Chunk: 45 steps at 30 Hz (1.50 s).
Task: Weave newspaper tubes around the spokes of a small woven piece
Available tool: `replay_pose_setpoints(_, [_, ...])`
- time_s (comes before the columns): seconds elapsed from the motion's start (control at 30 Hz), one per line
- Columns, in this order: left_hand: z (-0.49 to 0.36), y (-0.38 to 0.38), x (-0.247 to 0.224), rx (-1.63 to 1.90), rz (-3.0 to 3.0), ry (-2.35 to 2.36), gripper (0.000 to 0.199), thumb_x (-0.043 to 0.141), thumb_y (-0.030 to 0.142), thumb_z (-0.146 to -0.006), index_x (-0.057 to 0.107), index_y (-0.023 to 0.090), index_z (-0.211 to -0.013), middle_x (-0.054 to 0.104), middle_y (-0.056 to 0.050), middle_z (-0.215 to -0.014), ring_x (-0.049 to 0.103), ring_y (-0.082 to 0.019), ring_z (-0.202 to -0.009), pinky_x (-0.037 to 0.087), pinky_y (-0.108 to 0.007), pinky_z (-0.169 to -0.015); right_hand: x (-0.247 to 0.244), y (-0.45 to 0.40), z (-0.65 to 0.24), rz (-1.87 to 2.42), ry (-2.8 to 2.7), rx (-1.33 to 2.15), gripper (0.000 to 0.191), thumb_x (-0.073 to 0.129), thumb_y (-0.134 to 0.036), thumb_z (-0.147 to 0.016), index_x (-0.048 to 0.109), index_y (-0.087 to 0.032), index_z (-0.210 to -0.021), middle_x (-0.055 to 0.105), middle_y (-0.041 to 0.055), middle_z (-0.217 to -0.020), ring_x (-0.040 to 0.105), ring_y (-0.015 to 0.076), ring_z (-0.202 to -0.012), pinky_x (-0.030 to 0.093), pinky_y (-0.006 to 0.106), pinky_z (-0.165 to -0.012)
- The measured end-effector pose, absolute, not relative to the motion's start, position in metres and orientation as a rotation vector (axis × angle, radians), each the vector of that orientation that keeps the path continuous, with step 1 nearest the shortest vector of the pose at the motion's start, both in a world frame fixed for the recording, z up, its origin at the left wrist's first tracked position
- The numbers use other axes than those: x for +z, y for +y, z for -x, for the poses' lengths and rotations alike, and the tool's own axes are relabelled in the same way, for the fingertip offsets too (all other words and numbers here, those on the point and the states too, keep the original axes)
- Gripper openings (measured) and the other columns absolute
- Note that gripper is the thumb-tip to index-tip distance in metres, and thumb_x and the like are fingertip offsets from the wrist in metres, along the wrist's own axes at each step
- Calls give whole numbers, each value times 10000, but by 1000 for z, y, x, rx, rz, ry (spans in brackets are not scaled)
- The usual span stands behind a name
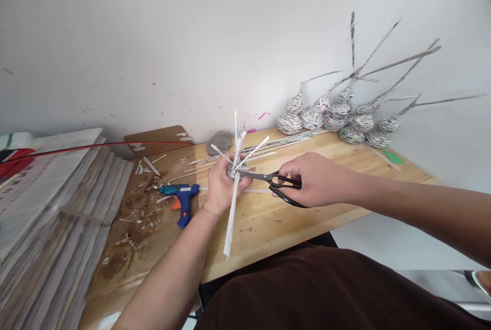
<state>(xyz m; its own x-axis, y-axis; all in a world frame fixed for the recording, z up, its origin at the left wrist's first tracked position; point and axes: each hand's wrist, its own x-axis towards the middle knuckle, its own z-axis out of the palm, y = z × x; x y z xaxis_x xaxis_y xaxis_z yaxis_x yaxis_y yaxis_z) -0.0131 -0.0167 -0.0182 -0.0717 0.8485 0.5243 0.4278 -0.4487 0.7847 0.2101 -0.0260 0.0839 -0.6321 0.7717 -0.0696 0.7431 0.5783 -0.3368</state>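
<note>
My left hand (pixel 219 187) is closed around a small woven paper piece (pixel 238 167), most of it hidden by the fingers. Several rolled paper strips stick out of its top; the longest paper strip (pixel 230 222) slants down toward me. My right hand (pixel 320 179) grips the handles of black scissors (pixel 286 194). Their blades reach left to the base of the strips, touching or very close to them; whether the blades are parted I cannot make out.
A blue glue gun (pixel 186 204) lies left of my left hand, among paper scraps (pixel 148 166). A tall newspaper stack (pixel 72 217) fills the left side. Thin paper rods (pixel 268 145) lie behind my hands. Several woven paper gourds (pixel 335 115) with long stems stand by the wall, beside a grey lump (pixel 219 143).
</note>
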Motion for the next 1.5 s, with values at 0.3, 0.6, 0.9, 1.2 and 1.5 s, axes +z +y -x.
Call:
replay_pose_setpoints(0.3, [13,-17,-14,1541,-1846,1496,317,783,240,-674,684,197,-972,663,36,-731,567,-110,-589,468,-227,-633,80,-28,-207,1389,-2655,580,456,528,-502,-880,543,-178,-560,483,-15,-494,365,102,-475,198,279,-519])
replay_pose_setpoints(0.6, [16,-16,-17,1552,-1913,1574,313,778,237,-687,693,207,-987,675,20,-765,618,-148,-675,480,-255,-703,83,-32,-198,1469,-2629,693,493,502,-534,-892,531,-180,-550,458,-20,-476,366,96,-469,226,272,-511])
replay_pose_setpoints(0.9, [14,-20,-14,1435,-2018,1656,275,758,226,-709,662,210,-966,689,-3,-806,648,-186,-732,486,-282,-732,101,-31,-185,1491,-2814,296,431,517,-483,-885,611,-183,-589,549,42,-515,386,129,-458,225,298,-501])
replay_pose_setpoints(1.2, [9,-24,-9,1291,-2115,1735,294,714,195,-692,644,196,-978,720,-51,-917,686,-253,-887,517,-330,-806,131,-29,-162,1349,-3006,15,302,556,-345,-839,774,-136,-823,746,150,-752,671,257,-694,376,306,-589])
replay_pose_setpoints(1.5, [12,-21,-13,1309,-2024,1681,319,702,184,-676,659,216,-991,719,-9,-846,669,-202,-755,499,-284,-734,128,-10,-157,1521,-3071,325,391,539,-448,-820,780,-140,-817,746,129,-720,649,232,-583,377,303,-523])
